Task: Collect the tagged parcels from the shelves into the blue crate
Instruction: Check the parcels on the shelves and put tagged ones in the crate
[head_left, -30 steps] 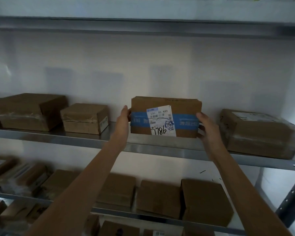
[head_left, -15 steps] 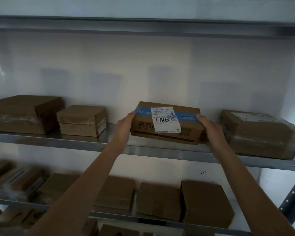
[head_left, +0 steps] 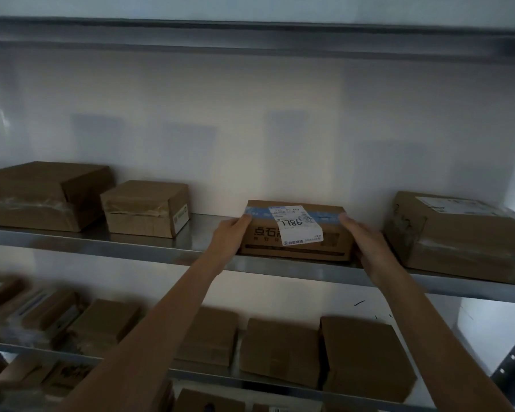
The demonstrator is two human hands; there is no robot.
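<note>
Head view: grey sheet-metal shelf (head_left: 167,248), smooth, w/ folded front lip. On it, four brown cardboard boxes; large box at right (head_left: 458,233) film-wrapped, dull sheen. Tagged parcel (head_left: 295,233): flat rectangular carton near shelf front edge, approx. centre, blue tape band across top, white label handwritten "1786", printed characters on front. Left hand (head_left: 229,236) fingers curled round its left end; right hand (head_left: 366,242) grips right end.

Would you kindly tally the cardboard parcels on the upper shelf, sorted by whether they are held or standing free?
Held parcel with blue tape and label 7786: 1
Free plain parcels: 3
Total: 4
</note>
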